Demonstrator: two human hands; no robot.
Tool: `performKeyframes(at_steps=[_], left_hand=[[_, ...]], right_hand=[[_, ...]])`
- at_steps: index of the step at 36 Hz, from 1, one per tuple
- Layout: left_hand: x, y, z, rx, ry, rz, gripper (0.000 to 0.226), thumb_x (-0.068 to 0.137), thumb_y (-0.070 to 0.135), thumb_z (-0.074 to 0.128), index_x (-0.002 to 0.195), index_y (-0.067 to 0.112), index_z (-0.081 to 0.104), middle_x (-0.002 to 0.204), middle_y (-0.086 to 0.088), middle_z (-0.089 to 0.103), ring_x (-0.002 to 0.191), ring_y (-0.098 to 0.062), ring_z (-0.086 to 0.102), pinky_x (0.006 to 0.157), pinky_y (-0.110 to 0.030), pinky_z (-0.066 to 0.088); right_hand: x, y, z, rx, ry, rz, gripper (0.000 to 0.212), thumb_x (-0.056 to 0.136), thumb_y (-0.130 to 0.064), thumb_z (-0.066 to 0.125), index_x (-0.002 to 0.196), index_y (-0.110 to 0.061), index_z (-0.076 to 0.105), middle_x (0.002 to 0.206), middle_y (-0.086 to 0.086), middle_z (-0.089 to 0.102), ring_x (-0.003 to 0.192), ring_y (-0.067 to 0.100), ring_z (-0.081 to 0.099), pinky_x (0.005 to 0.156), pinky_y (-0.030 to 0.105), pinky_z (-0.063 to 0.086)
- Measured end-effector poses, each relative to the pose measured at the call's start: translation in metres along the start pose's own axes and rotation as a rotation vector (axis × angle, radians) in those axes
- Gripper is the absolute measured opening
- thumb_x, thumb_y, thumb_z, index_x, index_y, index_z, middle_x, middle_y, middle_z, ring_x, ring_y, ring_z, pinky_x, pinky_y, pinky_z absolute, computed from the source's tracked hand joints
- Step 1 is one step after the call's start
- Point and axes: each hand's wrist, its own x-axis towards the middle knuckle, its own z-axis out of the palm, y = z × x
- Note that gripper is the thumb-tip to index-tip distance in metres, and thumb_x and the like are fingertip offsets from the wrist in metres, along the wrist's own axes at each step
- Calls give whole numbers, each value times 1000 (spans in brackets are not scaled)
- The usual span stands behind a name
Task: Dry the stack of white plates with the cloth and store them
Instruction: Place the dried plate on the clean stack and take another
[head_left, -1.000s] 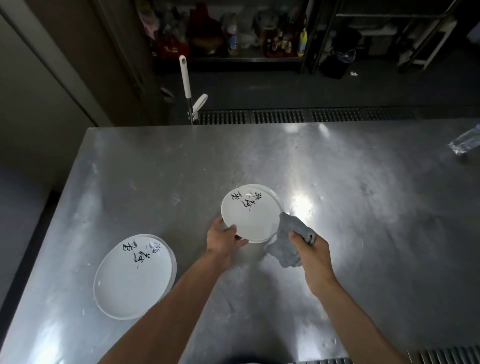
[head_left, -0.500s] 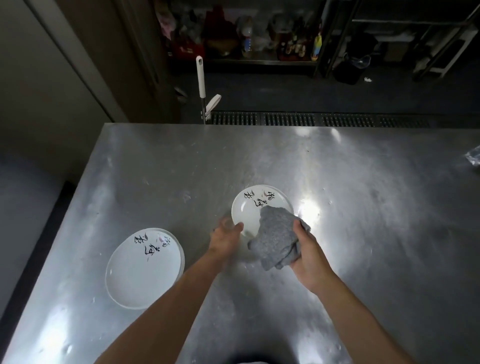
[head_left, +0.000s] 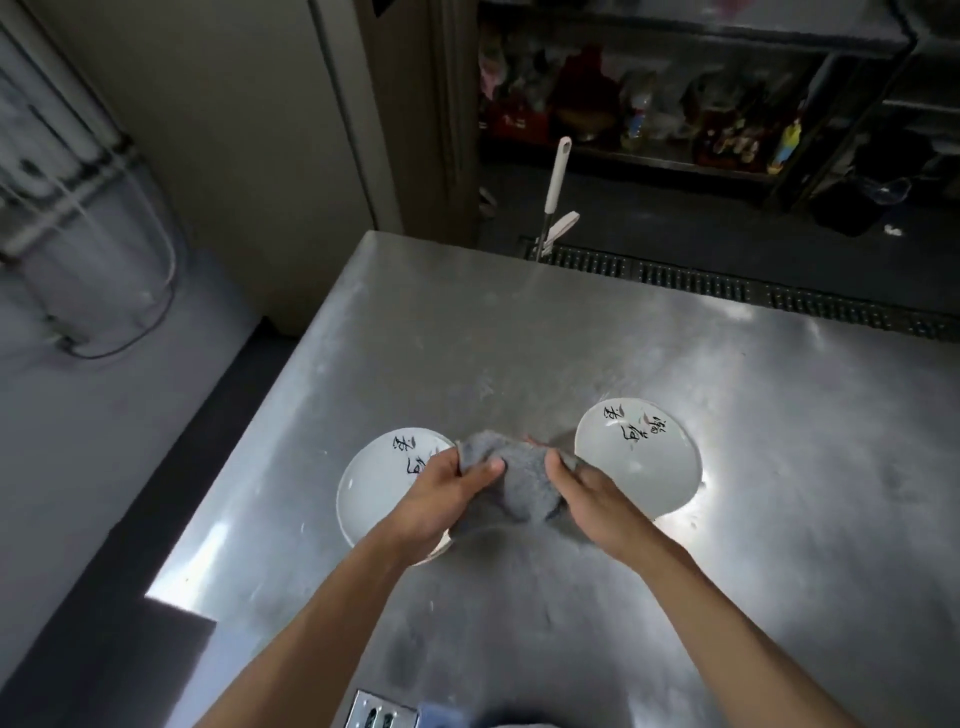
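Observation:
A grey cloth (head_left: 519, 480) is bunched between both hands above the steel table (head_left: 519, 332). My left hand (head_left: 441, 493) grips its left side and my right hand (head_left: 587, 493) grips its right side. Under my left hand lies a stack of white plates (head_left: 371, 486) with black brush writing; the wrist covers its near right part. A single white plate (head_left: 641, 462) with the same writing lies flat to the right of the cloth, with no hand on it.
A white-handled tool (head_left: 555, 182) leans beyond the table's far edge by a floor drain grate (head_left: 727, 286). Dark shelves with bottles (head_left: 649, 114) stand behind. The table's left edge drops to the floor near the stack.
My left hand let go of the single plate, which now lies flat on the table, and took hold of the cloth. The view swung left, so both hands are now over the stack.

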Motion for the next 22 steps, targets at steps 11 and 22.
performKeyframes(at_steps=[11, 22], left_hand=[[-34, 13, -54, 15, 166, -10, 22, 103, 12, 57, 123, 9, 66, 119, -15, 74, 109, -27, 72, 95, -38, 58], [-48, 14, -80, -172, 33, 14, 24, 92, -1, 59, 93, 16, 76, 101, -12, 73, 90, -23, 70, 79, -31, 60]], right_hand=[[16, -21, 64, 408, -165, 121, 32, 90, -17, 71, 119, -7, 64, 112, 17, 73, 97, 25, 66, 82, 42, 45], [24, -27, 74, 761, -172, 223, 31, 76, -18, 72, 107, -17, 72, 108, 14, 70, 95, 24, 66, 79, 38, 52]])
